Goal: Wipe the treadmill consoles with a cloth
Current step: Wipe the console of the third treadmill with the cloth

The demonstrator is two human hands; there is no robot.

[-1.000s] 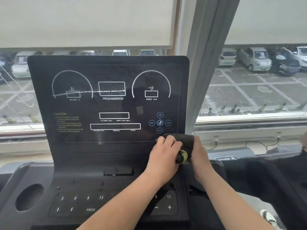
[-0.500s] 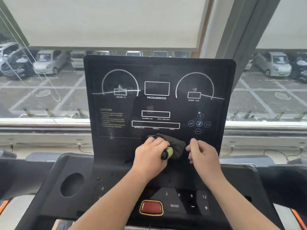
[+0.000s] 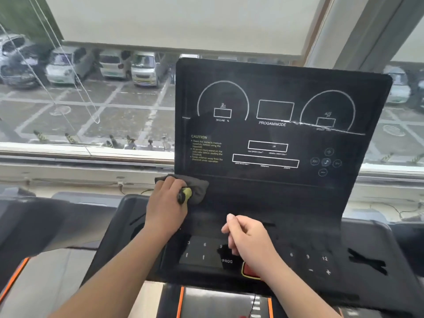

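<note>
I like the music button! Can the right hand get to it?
Probably yes. The right hand holds nothing, and only bare console lies between it and the music button.

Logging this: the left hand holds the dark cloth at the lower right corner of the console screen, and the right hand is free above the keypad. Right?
No. In the head view the left hand holds the dark cloth at the lower left corner of the console screen, not the right. The right hand is free above the keypad.
</note>
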